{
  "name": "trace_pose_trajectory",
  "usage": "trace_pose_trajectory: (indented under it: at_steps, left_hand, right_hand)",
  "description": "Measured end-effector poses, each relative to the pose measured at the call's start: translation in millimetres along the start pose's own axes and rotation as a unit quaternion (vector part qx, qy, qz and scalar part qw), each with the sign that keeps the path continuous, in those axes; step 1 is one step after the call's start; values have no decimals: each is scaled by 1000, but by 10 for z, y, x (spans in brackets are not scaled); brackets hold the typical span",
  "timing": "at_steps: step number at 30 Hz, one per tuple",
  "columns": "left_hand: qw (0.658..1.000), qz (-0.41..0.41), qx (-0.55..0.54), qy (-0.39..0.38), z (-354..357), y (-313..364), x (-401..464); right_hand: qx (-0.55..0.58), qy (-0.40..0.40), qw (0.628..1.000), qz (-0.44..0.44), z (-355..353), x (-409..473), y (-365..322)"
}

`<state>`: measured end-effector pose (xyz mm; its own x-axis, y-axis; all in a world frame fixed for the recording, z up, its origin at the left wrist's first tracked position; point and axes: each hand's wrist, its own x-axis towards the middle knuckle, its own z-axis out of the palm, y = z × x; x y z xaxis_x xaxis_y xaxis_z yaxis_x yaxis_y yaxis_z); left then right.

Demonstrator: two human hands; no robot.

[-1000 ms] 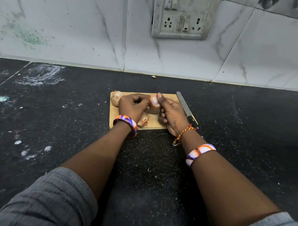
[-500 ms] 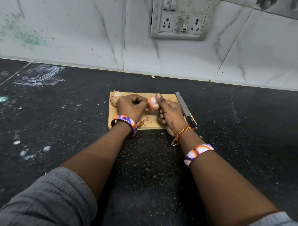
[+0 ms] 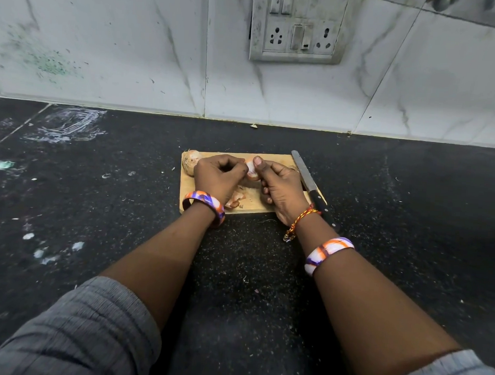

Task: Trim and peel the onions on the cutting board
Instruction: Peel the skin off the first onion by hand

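Observation:
A small wooden cutting board (image 3: 273, 157) lies on the black counter. Over its middle, both hands hold a partly peeled onion (image 3: 252, 170), pale with pinkish skin. My right hand (image 3: 280, 188) grips the onion, thumb on top. My left hand (image 3: 218, 176) has its curled fingers pinching at the onion's left side. An unpeeled brown onion (image 3: 191, 161) sits at the board's far left corner. Bits of peeled skin (image 3: 236, 200) lie on the board near my left wrist. A knife (image 3: 306, 177) with a black handle rests along the board's right edge.
The black speckled counter (image 3: 98, 209) spreads all round the board, with white smears at the left. A tiled wall (image 3: 133, 54) rises behind, bearing a switch and socket plate (image 3: 298, 28). A small scrap (image 3: 254, 125) lies at the wall's foot.
The two hands have drawn slightly closer on the onion, my left fingers working at its skin. The board, knife and other onion have not moved.

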<state>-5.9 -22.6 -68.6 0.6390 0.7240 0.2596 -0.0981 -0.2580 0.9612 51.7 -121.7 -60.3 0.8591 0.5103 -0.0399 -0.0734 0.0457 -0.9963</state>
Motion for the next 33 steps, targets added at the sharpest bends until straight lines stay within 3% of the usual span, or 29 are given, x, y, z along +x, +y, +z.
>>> trace_pose_trajectory:
  at_steps: [9, 17, 26, 30, 33]
  left_hand:
    - [997, -18, 69, 23, 40, 29, -51]
    - [994, -23, 98, 33, 39, 81, -71]
    - [999, -34, -17, 25, 4, 43, 5]
    - [999, -37, -8, 24, -4, 15, 21]
    - [999, -27, 3, 21, -1, 23, 4]
  right_hand:
    - [-56, 38, 996, -62, 48, 17, 67]
    - [-69, 21, 995, -73, 35, 1, 52]
    - [-64, 21, 995, -68, 34, 33, 114]
    - [-113, 4, 990, -83, 14, 25, 102]
    - [-82, -2, 994, -65, -4, 18, 84]
